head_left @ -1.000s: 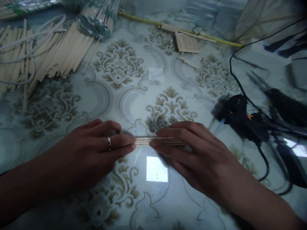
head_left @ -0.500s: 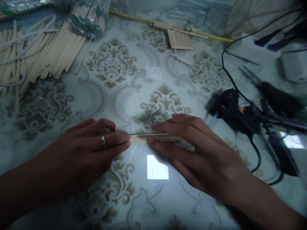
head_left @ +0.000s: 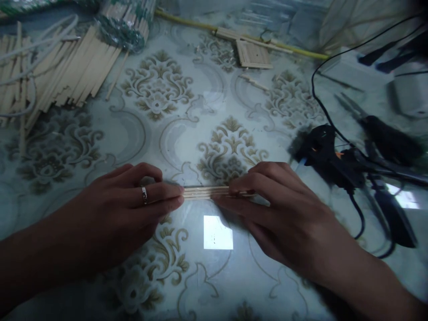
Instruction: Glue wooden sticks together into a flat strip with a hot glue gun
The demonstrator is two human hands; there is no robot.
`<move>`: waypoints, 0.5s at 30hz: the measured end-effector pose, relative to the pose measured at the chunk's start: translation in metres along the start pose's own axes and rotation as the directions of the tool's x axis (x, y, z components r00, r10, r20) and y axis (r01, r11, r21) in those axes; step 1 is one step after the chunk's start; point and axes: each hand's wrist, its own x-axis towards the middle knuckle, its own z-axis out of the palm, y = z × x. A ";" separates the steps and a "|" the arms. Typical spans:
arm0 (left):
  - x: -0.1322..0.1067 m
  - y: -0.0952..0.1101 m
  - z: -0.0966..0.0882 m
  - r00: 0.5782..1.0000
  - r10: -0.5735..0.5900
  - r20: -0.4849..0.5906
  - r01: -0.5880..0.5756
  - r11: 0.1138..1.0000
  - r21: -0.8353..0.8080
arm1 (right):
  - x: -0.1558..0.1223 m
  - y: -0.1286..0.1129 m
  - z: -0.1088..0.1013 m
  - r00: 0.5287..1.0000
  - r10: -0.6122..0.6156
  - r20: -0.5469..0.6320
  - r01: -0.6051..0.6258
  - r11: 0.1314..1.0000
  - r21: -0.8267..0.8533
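Several thin wooden sticks (head_left: 204,192) lie side by side in a narrow row, low over the patterned tabletop. My left hand (head_left: 130,205), with a ring on one finger, pinches the row's left end between fingertips. At the right end, my right hand (head_left: 277,209) has its thumb along the near edge and bent fingers on the far edge, closed on the sticks. Its fingers hide part of that end.
A black glue gun (head_left: 324,151) with a cable lies at right, beside black-handled pliers (head_left: 384,133). Loose sticks (head_left: 73,71) and a white cord are at upper left, near a wrapped stick bundle (head_left: 125,26). A small wooden panel (head_left: 254,54) lies at the back.
My right hand's fingers have drawn back to the right and bent more, so more of the sticks shows. My left hand keeps its pinch almost unmoved.
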 end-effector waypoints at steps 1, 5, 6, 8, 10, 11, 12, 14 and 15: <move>0.001 0.000 0.000 1.000 0.011 -0.006 -0.011 1.000 -0.004 | 0.000 -0.001 0.000 1.000 0.013 0.006 -0.013 1.000 0.006; 0.003 -0.001 0.000 1.000 0.003 -0.008 -0.003 1.000 -0.015 | 0.000 -0.002 -0.002 0.997 0.066 0.029 -0.066 0.998 0.007; 0.003 -0.002 0.001 1.000 -0.005 -0.006 0.005 1.000 -0.019 | 0.000 -0.002 -0.002 0.996 0.077 0.038 -0.077 0.997 -0.002; 0.002 -0.002 0.002 1.000 -0.006 -0.003 0.006 1.000 -0.022 | -0.001 -0.003 -0.003 0.994 0.096 0.043 -0.095 0.995 -0.021; 0.000 -0.002 0.002 1.000 0.000 -0.010 -0.001 1.000 -0.023 | -0.001 -0.005 -0.004 0.994 0.097 0.048 -0.096 0.995 -0.034; 0.000 -0.003 0.003 1.000 0.001 -0.013 -0.002 1.000 -0.023 | -0.001 -0.006 -0.004 0.994 0.091 0.052 -0.089 0.995 -0.039; 0.000 -0.003 0.003 1.000 0.002 -0.017 -0.002 1.000 -0.022 | -0.001 -0.007 -0.005 0.995 0.083 0.058 -0.081 0.996 -0.042; 0.000 -0.003 0.003 1.000 0.006 -0.024 -0.006 1.000 -0.025 | -0.001 -0.009 -0.005 0.994 0.078 0.078 -0.074 0.996 -0.050; 0.000 -0.004 0.003 1.000 0.006 -0.025 -0.007 1.000 -0.027 | -0.001 -0.010 -0.006 0.994 0.076 0.080 -0.072 0.996 -0.054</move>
